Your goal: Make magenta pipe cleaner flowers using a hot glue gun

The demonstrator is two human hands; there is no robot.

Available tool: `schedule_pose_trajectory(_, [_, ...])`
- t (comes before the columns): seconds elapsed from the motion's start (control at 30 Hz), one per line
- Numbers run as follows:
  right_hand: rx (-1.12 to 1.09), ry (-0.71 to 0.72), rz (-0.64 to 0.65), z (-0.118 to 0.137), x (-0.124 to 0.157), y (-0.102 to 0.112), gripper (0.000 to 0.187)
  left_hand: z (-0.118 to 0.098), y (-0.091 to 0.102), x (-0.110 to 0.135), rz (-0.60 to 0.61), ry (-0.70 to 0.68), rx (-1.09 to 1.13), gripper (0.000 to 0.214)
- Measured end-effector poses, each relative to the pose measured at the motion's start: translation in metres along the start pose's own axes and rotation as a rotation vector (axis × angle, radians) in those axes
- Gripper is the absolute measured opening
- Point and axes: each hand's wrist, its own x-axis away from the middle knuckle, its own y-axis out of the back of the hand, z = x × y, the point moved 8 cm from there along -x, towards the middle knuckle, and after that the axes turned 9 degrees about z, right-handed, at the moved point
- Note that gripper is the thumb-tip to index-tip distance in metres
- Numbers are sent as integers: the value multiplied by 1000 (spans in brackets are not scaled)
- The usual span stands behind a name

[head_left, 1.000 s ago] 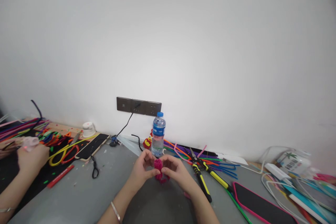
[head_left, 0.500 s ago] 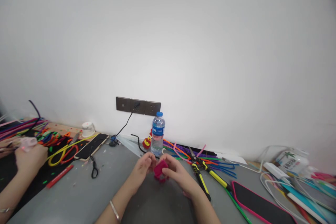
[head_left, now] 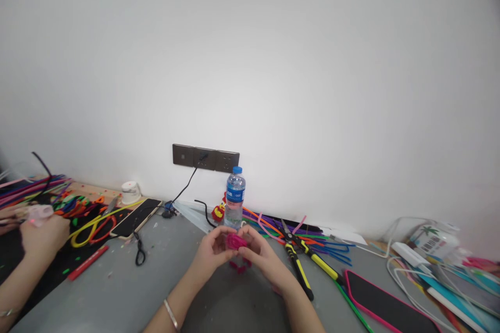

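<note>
Pinched between the thumbs and curled fingers (head_left: pixel 222 231) of the left hand (head_left: pixel 208 255) and right hand (head_left: pixel 262 255): a small, fuzzy, magenta piece (head_left: pixel 235 241), raised in front of the chest, low and central in view. On both sides, nearly closed around it, with only the thickness of the piece between thumb and forefinger; remaining fingers bent behind, partly hidden. Long axis of the piece: roughly crosswise, from one hand toward the other, dipping slightly to the right; which end counts as front, not discernible. Just below the grip, a further magenta portion (head_left: pixel 239 267); whether joined to the piece, not discernible.

Just beyond the fingertips, upright on the grey desk (head_left: pixel 148 291): a clear plastic bottle with blue cap and label (head_left: pixel 235 193), beside a small red-and-yellow figure (head_left: pixel 219 212). To the right: pliers with yellow-and-black handles (head_left: pixel 300 273), handles spread, tips resting across multicoloured fuzzy stems (head_left: pixel 339 255); nearer, a dark phone with pink rim (head_left: pixel 385 299). At far left, around a pale pink object (head_left: pixel 39 214): a co-worker's hand (head_left: pixel 47 237).
</note>
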Motion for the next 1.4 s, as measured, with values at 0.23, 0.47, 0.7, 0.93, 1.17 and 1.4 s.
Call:
schedule_pose_trajectory(0.23, [-25,-9,40,-4,0,0,29,-4,3,0,11,-44,-80,24])
schedule_pose_trajectory(0.47, [-21,-3,36,-2,-2,-3,30,-4,11,-1,-27,-101,-102,25])
schedule_pose_trajectory(0.7, [-36,15,24,-1,-3,-4,30,-6,12,-2,-43,-99,-157,29])
schedule_pose_trajectory(0.93, [-37,-5,22,-5,-3,-3,31,-2,10,-1,-21,-62,-112,31])
schedule_pose_trajectory(1.17, [-32,19,-7,-1,-1,0,30,-1,10,0,-60,-31,-10,28])
schedule_pose_trajectory(1.4, [0,30,-46,2,-2,1,31,-9,10,1,-101,-17,-96,25])
